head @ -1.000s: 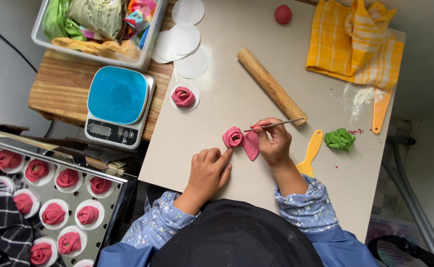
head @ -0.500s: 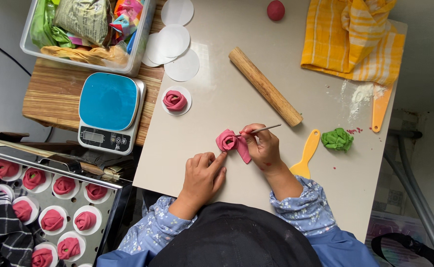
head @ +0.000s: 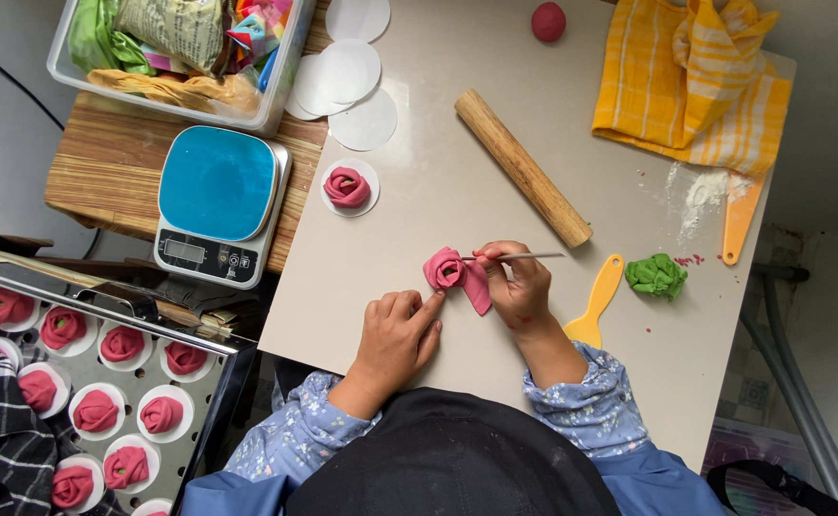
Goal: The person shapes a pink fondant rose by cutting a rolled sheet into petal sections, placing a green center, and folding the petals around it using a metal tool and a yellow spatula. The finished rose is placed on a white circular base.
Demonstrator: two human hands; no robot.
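**Head view: pink dough rose under two hands**

Head camera looks straight down on a smooth, pale beige table (head: 419, 191). Near its front edge lies a soft pink dough rose (head: 448, 270), its petals rolled into a tight spiral with a flat flap trailing toward the person. The left hand (head: 395, 334) rests on the table just beside it, fingers loosely together, the index fingertip touching the rose's lower edge. The right hand (head: 517, 287) has its fingers pressed together, pinching a thin stick (head: 519, 255) (pale, skewer-like), whose tip meets the rose.

Behind the hands lies a cylindrical wooden rolling pin (head: 522, 168), set on a slant. A finished pink dough rose on a round white paper (head: 347, 186) sits near the table's left edge, with more blank white paper discs (head: 352, 81) beyond it. A small pink dough ball (head: 548, 21) lies at the far edge. To the right are a crumpled lump of green dough (head: 657, 276), a yellow plastic scraper (head: 596, 304), an orange plastic scraper (head: 740, 218) and a rumpled yellow striped cloth (head: 701, 81).

Left of the table, a blue-topped kitchen scale (head: 218, 201) stands on a wooden board, and a metal tray (head: 218, 377) holds rows of pink roses on paper rounds.
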